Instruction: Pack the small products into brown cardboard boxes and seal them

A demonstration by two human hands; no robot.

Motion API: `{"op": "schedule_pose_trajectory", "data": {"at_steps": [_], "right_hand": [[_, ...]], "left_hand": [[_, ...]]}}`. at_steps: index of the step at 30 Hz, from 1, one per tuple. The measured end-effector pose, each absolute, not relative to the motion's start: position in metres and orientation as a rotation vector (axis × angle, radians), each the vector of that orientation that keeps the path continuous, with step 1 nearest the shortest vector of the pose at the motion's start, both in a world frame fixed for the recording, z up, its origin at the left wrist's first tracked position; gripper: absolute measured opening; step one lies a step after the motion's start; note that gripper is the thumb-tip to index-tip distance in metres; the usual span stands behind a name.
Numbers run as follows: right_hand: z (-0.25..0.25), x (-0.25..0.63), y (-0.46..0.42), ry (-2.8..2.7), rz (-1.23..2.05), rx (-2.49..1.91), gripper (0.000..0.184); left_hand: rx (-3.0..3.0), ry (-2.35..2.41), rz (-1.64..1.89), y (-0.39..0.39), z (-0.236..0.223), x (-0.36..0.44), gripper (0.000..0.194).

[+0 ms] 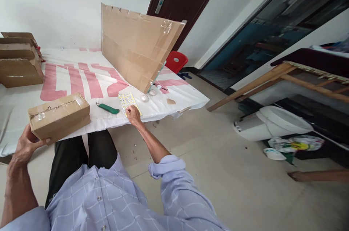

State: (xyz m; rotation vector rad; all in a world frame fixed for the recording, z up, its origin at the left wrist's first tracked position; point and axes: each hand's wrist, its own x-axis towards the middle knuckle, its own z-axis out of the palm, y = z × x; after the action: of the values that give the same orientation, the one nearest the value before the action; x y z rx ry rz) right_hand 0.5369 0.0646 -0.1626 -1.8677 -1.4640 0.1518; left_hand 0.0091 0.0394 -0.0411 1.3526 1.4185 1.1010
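My left hand point(25, 146) grips the near left end of a closed cardboard box point(60, 116), its thumb along the lower side. The box stands at the table's front edge, with tape across its top. My right hand point(133, 114) rests over a yellow sheet of small white labels point(127, 99), fingers curled together; whatever they pinch is too small to make out. Between the box and the sheet lies a green utility knife point(108, 108). Two small round clear-looking items point(144, 98) sit just beyond the sheet.
A large cardboard panel point(136, 45) stands upright on the cloth-covered table point(109, 120). Open boxes point(19, 64) are at the far left. A red stool point(176, 62) is behind the table. A white bucket point(275, 124) and wooden frame point(253, 82) stand on the right.
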Motion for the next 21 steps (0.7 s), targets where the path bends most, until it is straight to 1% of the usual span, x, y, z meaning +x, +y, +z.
{"op": "schedule_pose_trajectory", "data": {"at_steps": [5,11,14,18,21], "right_hand": [[-0.164,0.534,0.064,-1.465,0.118,-1.878,0.014],[-0.167,0.533,0.063,-1.462,0.085,-1.881,0.008],[-0.166,0.532,0.062,-1.489,0.065,-1.872,0.009],[-0.165,0.532,0.061,-1.536,0.045,-1.871,0.014],[-0.164,0.531,0.061,-1.558,0.033,-1.885,0.015]], "left_hand": [[1.359,1.417,1.107,0.036,-0.038,0.012,0.103],[1.315,1.369,1.109,0.032,-0.03,0.017,0.109],[1.313,1.365,1.118,0.031,-0.029,0.019,0.112],[1.315,1.383,1.131,0.03,-0.027,0.021,0.109],[1.327,1.385,1.136,0.029,-0.024,0.023,0.111]]}}
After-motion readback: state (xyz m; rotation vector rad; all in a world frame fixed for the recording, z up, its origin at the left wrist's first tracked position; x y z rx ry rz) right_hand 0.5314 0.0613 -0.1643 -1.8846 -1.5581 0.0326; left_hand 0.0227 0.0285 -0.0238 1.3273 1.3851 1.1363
